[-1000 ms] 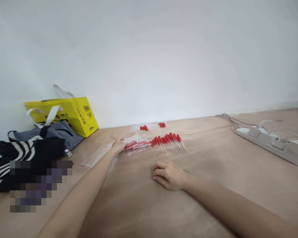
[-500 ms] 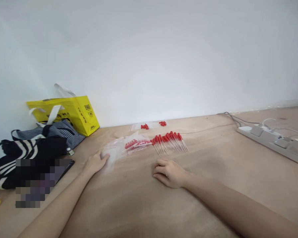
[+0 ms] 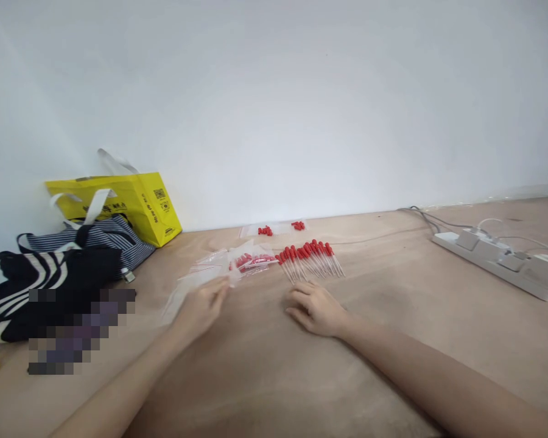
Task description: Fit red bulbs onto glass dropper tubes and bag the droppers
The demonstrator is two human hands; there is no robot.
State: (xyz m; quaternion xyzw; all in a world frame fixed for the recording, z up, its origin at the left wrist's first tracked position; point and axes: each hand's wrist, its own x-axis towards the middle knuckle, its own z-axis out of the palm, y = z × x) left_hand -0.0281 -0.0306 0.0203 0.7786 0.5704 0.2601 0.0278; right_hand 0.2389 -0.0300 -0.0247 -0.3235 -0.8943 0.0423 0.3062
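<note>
My left hand reaches over a clear plastic bag, thumb and forefinger pinched at its right edge; the exact grip is partly hidden. More clear bags lie just beyond, with red-tipped pieces showing in them. A row of white sticks with red bulb-like heads lies fanned on the table, heads pointing away from me. Just below the stick ends, my right hand rests on the wood. Its fingers are loosely bent, the thumb stands apart, and no object shows in it.
Near the wall, another clear bag holds two clusters of red pieces. A yellow shopping bag, a striped bag and a black bag crowd the left. On the right lies a white power strip with chargers and cables.
My left hand has moved right and its fingers have come together at the bag's edge. My right hand has barely moved, its fingers slightly looser.
</note>
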